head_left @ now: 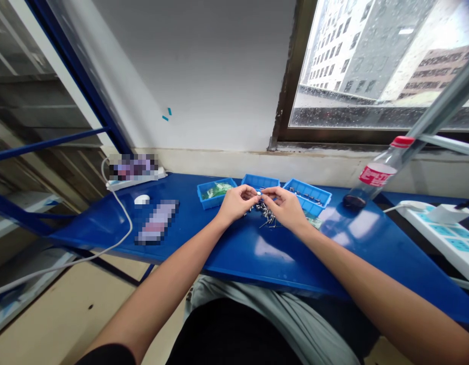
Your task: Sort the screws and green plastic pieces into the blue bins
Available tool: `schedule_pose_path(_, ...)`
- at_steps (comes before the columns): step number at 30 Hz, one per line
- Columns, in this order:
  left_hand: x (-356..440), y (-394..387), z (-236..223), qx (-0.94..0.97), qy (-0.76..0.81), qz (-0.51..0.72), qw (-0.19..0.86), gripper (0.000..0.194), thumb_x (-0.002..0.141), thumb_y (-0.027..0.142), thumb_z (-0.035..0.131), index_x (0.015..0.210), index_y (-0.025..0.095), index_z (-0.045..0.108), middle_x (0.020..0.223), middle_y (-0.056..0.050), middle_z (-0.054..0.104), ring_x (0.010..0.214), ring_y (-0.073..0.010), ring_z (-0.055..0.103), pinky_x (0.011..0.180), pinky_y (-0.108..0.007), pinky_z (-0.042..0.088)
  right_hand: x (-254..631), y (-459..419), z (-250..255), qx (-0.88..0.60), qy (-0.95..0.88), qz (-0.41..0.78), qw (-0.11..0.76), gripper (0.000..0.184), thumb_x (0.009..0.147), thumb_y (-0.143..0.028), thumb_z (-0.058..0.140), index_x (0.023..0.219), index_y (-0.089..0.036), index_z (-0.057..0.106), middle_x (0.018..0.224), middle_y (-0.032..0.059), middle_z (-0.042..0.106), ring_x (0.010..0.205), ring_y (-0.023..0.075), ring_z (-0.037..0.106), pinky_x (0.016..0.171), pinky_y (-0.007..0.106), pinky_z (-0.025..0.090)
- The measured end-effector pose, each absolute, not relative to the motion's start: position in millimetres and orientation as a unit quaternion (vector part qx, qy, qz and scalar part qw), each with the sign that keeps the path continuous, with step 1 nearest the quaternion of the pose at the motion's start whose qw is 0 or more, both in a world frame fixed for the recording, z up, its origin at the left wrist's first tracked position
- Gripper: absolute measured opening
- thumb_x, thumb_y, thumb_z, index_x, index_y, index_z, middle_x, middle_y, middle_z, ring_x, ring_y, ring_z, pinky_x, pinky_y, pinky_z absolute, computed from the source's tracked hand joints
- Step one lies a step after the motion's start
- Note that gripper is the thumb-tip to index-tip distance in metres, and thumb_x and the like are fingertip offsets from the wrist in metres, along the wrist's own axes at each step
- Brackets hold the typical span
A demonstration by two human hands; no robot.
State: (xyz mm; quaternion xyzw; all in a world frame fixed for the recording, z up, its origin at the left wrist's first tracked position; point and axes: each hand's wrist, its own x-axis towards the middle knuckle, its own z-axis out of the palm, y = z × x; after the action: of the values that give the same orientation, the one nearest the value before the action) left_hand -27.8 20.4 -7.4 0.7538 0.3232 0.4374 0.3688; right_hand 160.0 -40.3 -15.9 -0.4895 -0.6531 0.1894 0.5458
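Note:
My left hand (237,202) and my right hand (283,205) meet over the blue table (227,248), fingertips pinched together on a tiny metal part (259,192) held between them. Just below the hands lies a loose heap of small metal pins (267,215). Three blue trays stand right behind: the left tray (215,193) holds green pieces, the middle tray (260,181) is partly hidden by my fingers, the right tray (308,194) holds small dark parts.
A plastic bottle with a red cap (377,175) lies tilted at the right. A white power strip (443,230) sits at the far right edge. A white cable (120,213), a small white object (142,199) and blurred items lie at the left. A window is behind.

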Motion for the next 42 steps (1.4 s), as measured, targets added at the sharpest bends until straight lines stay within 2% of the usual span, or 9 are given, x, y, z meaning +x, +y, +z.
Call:
schedule_pose_path(7, -29, 11, -1, 0.788, 0.314, 0.403, 0.343, 0.021, 0.092, 0.031, 0.07, 0.103, 0.015, 0.077, 0.095, -0.008, 0.082, 0.082, -0.0207, 0.077, 0.079, -0.031, 0.062, 160, -42, -14, -0.486, -0.661, 0.185, 0.541, 0.025, 0.096, -0.044, 0.068, 0.104, -0.022, 0.077, 0.104, 0.0089, 0.08, 0.09, 0.0249, 0.075, 0.076, 0.038, 0.064)
schedule_pose_path(14, -29, 12, -5, 0.792, 0.315, 0.407, 0.329, 0.013, 0.087, 0.024, 0.072, 0.096, 0.014, 0.076, 0.09, -0.007, 0.081, 0.08, -0.0195, 0.076, 0.08, -0.03, 0.061, 160, -44, -12, -0.474, -0.681, 0.176, 0.529, 0.022, 0.097, -0.038, 0.068, 0.108, -0.023, 0.079, 0.104, 0.0078, 0.078, 0.093, 0.0239, 0.075, 0.076, 0.036, 0.061)
schedule_pose_path(18, -29, 12, -4, 0.788, 0.318, 0.416, 0.322, 0.013, 0.086, 0.022, 0.072, 0.096, 0.015, 0.077, 0.089, -0.007, 0.081, 0.08, -0.0192, 0.076, 0.079, -0.03, 0.061, 159, -44, -13, -0.481, -0.671, 0.179, 0.534, 0.019, 0.094, -0.038, 0.071, 0.102, -0.022, 0.078, 0.1, 0.0072, 0.079, 0.089, 0.0238, 0.075, 0.076, 0.037, 0.061)
schedule_pose_path(24, -28, 14, -4, 0.783, 0.307, 0.416, 0.345, 0.02, 0.087, 0.025, 0.073, 0.104, 0.015, 0.077, 0.098, -0.009, 0.082, 0.088, -0.0207, 0.077, 0.084, -0.031, 0.062, 160, -41, -15, -0.483, -0.657, 0.195, 0.545, 0.018, 0.089, -0.04, 0.074, 0.093, -0.022, 0.075, 0.093, 0.0077, 0.078, 0.082, 0.0248, 0.076, 0.074, 0.039, 0.064)
schedule_pose_path(28, -27, 17, -6, 0.773, 0.31, 0.411, 0.371, 0.025, 0.09, 0.034, 0.073, 0.107, 0.015, 0.079, 0.101, -0.009, 0.082, 0.09, -0.0219, 0.077, 0.085, -0.032, 0.061, 160, -40, -15, -0.485, -0.651, 0.176, 0.557, 0.016, 0.089, -0.038, 0.072, 0.094, -0.022, 0.073, 0.095, 0.0081, 0.077, 0.084, 0.0247, 0.075, 0.075, 0.039, 0.064)
schedule_pose_path(33, -27, 17, -7, 0.773, 0.3, 0.377, 0.413, 0.038, 0.098, 0.047, 0.065, 0.103, 0.014, 0.082, 0.09, -0.009, 0.082, 0.078, -0.021, 0.076, 0.075, -0.03, 0.06, 160, -40, -15, -0.483, -0.654, 0.162, 0.559, 0.018, 0.09, -0.039, 0.072, 0.095, -0.022, 0.071, 0.096, 0.008, 0.076, 0.084, 0.0239, 0.074, 0.074, 0.038, 0.065)
schedule_pose_path(38, -27, 18, -9, 0.75, 0.297, 0.386, 0.446, 0.037, 0.094, 0.046, 0.071, 0.11, 0.014, 0.082, 0.098, -0.011, 0.083, 0.084, -0.0229, 0.079, 0.08, -0.032, 0.063, 161, -39, -17, -0.474, -0.67, 0.156, 0.549, 0.014, 0.089, -0.032, 0.07, 0.099, -0.022, 0.071, 0.1, 0.0078, 0.077, 0.086, 0.0231, 0.075, 0.076, 0.038, 0.065)
schedule_pose_path(42, -27, 21, -10, 0.752, 0.31, 0.403, 0.419, 0.031, 0.089, 0.039, 0.077, 0.108, 0.016, 0.082, 0.101, -0.01, 0.084, 0.093, -0.0251, 0.08, 0.088, -0.036, 0.064, 160, -40, -16, -0.478, -0.66, 0.169, 0.555, 0.02, 0.092, -0.039, 0.07, 0.102, -0.022, 0.072, 0.101, 0.0089, 0.079, 0.091, 0.0252, 0.076, 0.079, 0.04, 0.066)
